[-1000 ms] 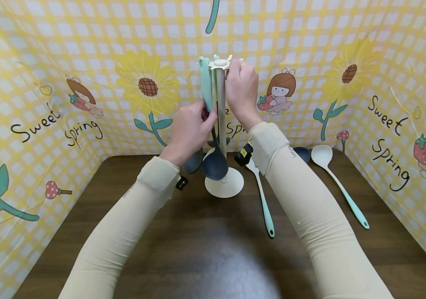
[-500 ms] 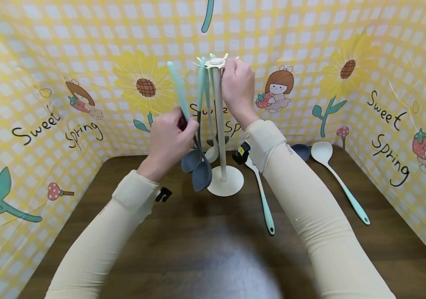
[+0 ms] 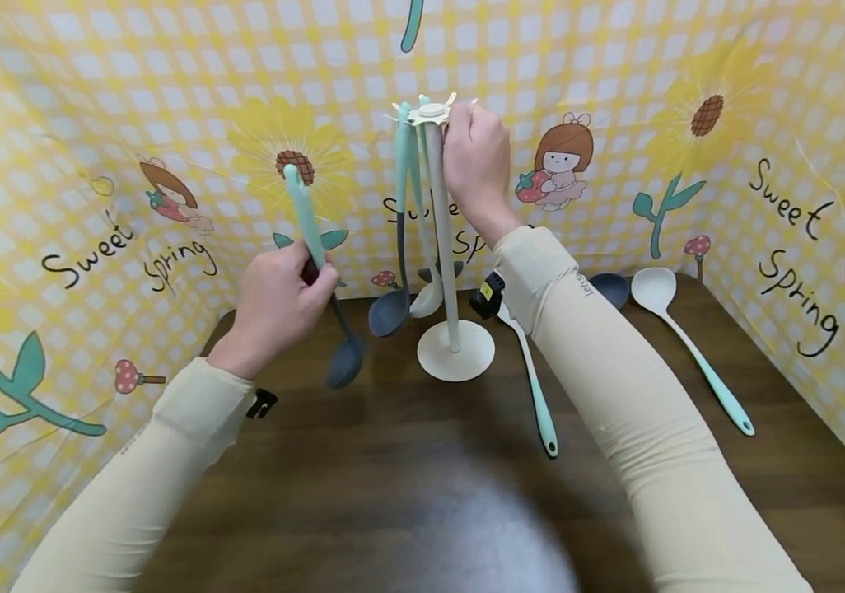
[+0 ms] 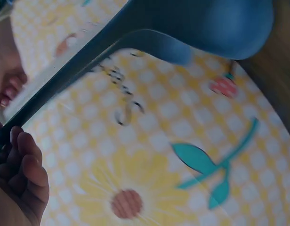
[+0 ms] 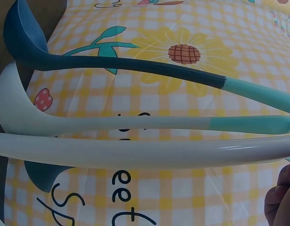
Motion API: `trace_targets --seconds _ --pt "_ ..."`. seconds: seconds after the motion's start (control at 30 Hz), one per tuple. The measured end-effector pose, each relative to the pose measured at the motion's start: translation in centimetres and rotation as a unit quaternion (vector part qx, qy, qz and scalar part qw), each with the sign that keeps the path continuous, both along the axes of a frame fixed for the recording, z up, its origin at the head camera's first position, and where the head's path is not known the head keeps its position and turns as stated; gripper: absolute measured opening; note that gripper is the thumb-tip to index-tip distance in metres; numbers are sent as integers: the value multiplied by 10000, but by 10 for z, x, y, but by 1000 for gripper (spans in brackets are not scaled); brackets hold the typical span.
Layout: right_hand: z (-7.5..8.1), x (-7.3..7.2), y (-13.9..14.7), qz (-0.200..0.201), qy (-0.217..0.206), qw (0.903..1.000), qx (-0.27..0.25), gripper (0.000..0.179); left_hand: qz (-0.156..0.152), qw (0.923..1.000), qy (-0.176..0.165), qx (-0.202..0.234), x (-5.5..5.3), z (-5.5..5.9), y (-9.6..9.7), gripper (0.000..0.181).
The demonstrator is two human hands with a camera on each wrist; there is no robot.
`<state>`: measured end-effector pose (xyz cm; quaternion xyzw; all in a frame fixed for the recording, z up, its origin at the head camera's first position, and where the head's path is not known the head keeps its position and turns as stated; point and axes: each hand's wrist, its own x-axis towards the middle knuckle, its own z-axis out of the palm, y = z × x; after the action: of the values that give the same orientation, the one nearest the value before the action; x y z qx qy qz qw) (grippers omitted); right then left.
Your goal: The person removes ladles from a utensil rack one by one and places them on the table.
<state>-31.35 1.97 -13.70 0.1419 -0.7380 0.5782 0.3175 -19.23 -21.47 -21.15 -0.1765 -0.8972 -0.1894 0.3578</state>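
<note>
My left hand grips the mint handle of a dark ladle, its bowl hanging down left of the white utensil stand. Large in the left wrist view is a dark ladle bowl, the shaft leading back to my curled fingers. At the stand's top, my right hand holds the hook ring with curled fingers; its grip is partly hidden. Still hanging from the hooks are another dark ladle and a white ladle. The stand's pole crosses the right wrist view beside them.
Right of the stand, a white-headed utensil with a mint handle lies on the brown table, partly under my right sleeve. Farther right lie a white ladle and a dark-bowled utensil. A checked cloth walls the back and sides.
My left hand has lifted the dark ladle away from the stand and carried it left and lower. My right hand stays at the stand's top. The view has shifted slightly.
</note>
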Motion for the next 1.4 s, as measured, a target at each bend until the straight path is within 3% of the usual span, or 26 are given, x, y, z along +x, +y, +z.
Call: trace_targets --seconds 0.3,0.6,0.8,1.07,1.23,1.4 --pt "2 -2 -1 38 -1 9999 -94 44 606 9950 -561 -567 -11 -18 -50 17" --pt "-1 0 -4 50 -60 10000 2 44 1129 9812 -1265 -920 -23 -38 -85 21" --pt "-2 1 -4 35 -104 9999 -56 44 1187 9740 -1502 -1211 -32 -53 -104 21" --pt "-2 1 -3 -18 -62 10000 -16 44 1091 9757 -1387 -1299 -41 -77 -117 23" --pt "-1 1 -2 -27 -59 10000 -43 44 1105 9754 -1382 -1312 -43 -82 -116 25" --pt "1 1 -1 -19 -30 10000 -54 44 924 9732 -1390 -1585 -40 -85 -108 23"
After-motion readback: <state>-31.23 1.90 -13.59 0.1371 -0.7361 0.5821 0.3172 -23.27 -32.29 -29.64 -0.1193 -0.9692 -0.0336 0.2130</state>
